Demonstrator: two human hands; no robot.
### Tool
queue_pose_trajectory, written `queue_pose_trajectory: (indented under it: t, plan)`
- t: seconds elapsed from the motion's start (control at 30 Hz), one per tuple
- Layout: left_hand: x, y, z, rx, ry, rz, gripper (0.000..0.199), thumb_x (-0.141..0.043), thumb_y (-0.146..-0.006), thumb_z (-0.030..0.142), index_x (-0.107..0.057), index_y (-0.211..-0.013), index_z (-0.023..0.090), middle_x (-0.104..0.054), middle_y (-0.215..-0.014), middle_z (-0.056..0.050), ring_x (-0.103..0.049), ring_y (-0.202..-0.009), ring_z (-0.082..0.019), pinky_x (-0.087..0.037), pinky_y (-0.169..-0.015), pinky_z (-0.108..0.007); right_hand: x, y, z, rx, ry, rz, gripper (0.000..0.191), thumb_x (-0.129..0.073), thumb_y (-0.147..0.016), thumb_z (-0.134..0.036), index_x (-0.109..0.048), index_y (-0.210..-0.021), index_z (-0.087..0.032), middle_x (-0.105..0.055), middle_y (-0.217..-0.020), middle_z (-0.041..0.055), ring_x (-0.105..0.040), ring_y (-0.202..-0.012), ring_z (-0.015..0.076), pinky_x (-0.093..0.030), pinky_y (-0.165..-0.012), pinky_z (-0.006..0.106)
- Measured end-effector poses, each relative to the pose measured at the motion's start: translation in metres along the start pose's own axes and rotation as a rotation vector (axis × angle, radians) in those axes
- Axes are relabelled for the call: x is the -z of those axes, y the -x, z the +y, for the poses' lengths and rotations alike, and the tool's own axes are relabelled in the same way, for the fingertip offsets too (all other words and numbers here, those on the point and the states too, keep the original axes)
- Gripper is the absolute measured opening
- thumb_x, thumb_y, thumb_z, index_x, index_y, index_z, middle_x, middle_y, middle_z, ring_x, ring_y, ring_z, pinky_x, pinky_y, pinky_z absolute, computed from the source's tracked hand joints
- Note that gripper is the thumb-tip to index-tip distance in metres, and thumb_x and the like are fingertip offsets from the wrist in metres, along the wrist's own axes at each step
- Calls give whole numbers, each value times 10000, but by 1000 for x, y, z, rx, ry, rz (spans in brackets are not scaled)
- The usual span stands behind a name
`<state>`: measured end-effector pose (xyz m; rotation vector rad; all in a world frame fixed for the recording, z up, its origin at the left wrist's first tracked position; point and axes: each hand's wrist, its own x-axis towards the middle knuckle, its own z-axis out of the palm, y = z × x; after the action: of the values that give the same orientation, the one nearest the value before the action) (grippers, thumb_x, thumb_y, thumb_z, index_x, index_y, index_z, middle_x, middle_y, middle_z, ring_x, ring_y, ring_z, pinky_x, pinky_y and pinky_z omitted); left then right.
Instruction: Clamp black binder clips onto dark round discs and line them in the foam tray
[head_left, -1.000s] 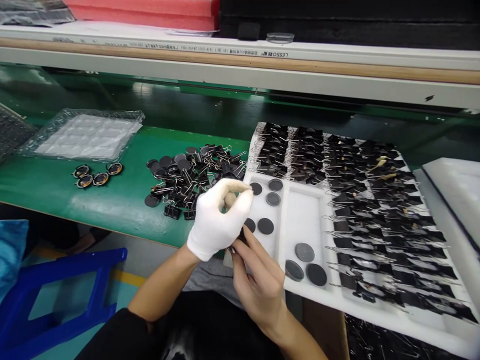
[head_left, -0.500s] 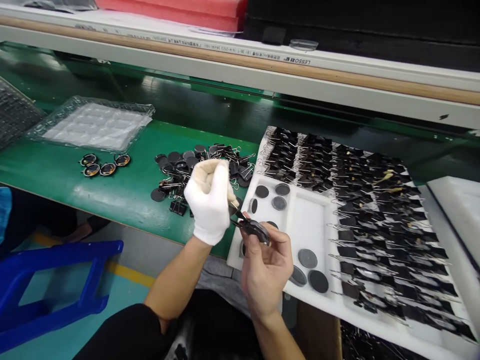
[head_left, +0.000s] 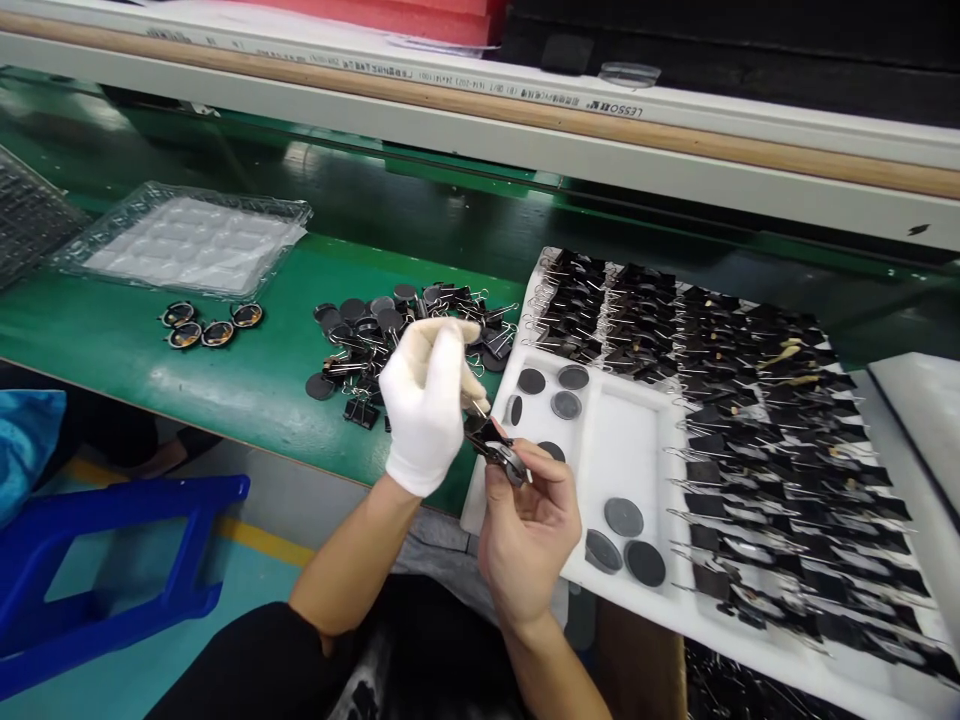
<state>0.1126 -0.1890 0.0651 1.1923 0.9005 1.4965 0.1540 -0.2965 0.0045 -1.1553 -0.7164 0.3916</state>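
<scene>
My left hand [head_left: 426, 410], in a white glove, is closed on the wire handle of a black binder clip [head_left: 484, 432]. Bare and pinching, my right hand [head_left: 529, 540] holds a small round black part [head_left: 510, 462] between thumb and fingers. The clip's mouth meets the round part's edge; whether it grips the part cannot be made out. Behind the glove, a pile of black discs [head_left: 352, 309] and loose binder clips [head_left: 360, 412] lies on the green table [head_left: 285, 400]. My fingers cover some of the round part.
A white tray [head_left: 630, 440] on the right holds loose discs [head_left: 623, 517] and rows of clipped parts [head_left: 720, 420]. Several round parts [head_left: 217, 333] and a clear plastic tray [head_left: 195, 245] lie at left. A shelf edge [head_left: 480, 110] crosses behind; a blue stool [head_left: 180, 545] stands below.
The round part has turned in my right fingers, and the clip has come closer against its edge. Both hands stay nearly in place while the whole view has shifted slightly.
</scene>
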Motion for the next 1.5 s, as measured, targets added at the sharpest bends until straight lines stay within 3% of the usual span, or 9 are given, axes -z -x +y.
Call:
queue_pose_trajectory:
  t: [0.1, 0.23, 0.43, 0.53, 0.67, 0.87, 1.0, 1.23, 1.5]
  plan:
    - [28, -4, 3, -206, -255, -194, 441, -371, -1074, 494, -695, -1004, 203, -674, -703, -12, -669, -660, -142, -524, -656, -305, 22, -7, -7, -29, -10, 84, 202, -714, -943, -219, -682, -1140, -250, -690, -1072, 67, -749, -1021, 226, -652, -875, 377]
    - [77, -8, 5, -648, -874, -571, 267, -604, -985, 415, -698, -845, 207, -690, -735, -12, -621, -688, -153, -430, -708, -349, 54, -23, -16, -121, -139, 205, 204, -681, -966, -293, -690, -1169, -275, -665, -980, 39, -720, -866, 165, -654, -777, 311]
    - [117, -7, -5, -994, -1256, -1003, 116, -678, -971, 324, -667, -922, 220, -656, -695, 13, -562, -631, -154, -312, -611, -332, 58, -27, -17, -419, -269, -116, 145, -698, -956, -381, -716, -974, -239, -684, -834, 23, -698, -720, 159, -631, -638, 281]
    - [110, -6, -7, -964, -1041, -780, 68, -688, -958, 256, -660, -906, 224, -705, -725, 10, -604, -652, -151, -377, -638, -327, 49, -23, -16, -385, -204, -306, 146, -735, -938, -359, -743, -1032, -247, -755, -984, 59, -748, -822, 189, -647, -683, 296]
    - [83, 0, 3, -528, -698, -523, 134, -627, -984, 233, -649, -853, 217, -700, -788, 0, -634, -722, -139, -474, -709, -297, 44, -24, -21, -241, -18, -546, 136, -767, -910, -263, -777, -1045, -254, -627, -1477, 121, -645, -1309, 295, -621, -979, 409]
    - [53, 18, 6, -124, -400, -526, 533, -315, -1067, 584, -677, -955, 209, -702, -942, -66, -663, -858, -171, -520, -783, -314, 37, -16, -22, -44, 31, -419, 271, -747, -885, -109, -774, -1100, -272, -778, -1214, 76, -738, -1155, 252, -640, -975, 411]
    - [43, 34, 3, -148, -406, -417, 756, -158, -1002, 746, -686, -1086, 212, -714, -973, -91, -663, -840, -196, -519, -766, -342, 33, -6, -14, 110, 148, -331, 333, -755, -859, -68, -769, -1135, -254, -756, -1271, 97, -741, -1151, 281, -643, -985, 439]
    - [21, 37, 12, -195, -468, -252, 528, -375, -1083, 438, -661, -706, 205, -671, -681, -25, -606, -628, -133, -460, -617, -293, 29, 3, -11, 263, 240, -278, 453, -766, -816, -17, -756, -1198, -258, -758, -1262, 102, -758, -1102, 300, -655, -960, 457]
    - [20, 15, 18, -124, -264, -113, 621, -489, -1056, 459, -644, -515, 195, -587, -486, -13, -543, -469, -107, -441, -535, -294, 36, -1, -15, 141, 188, -256, 453, -738, -851, -4, -757, -1210, -279, -788, -1096, 56, -759, -991, 234, -668, -867, 392]
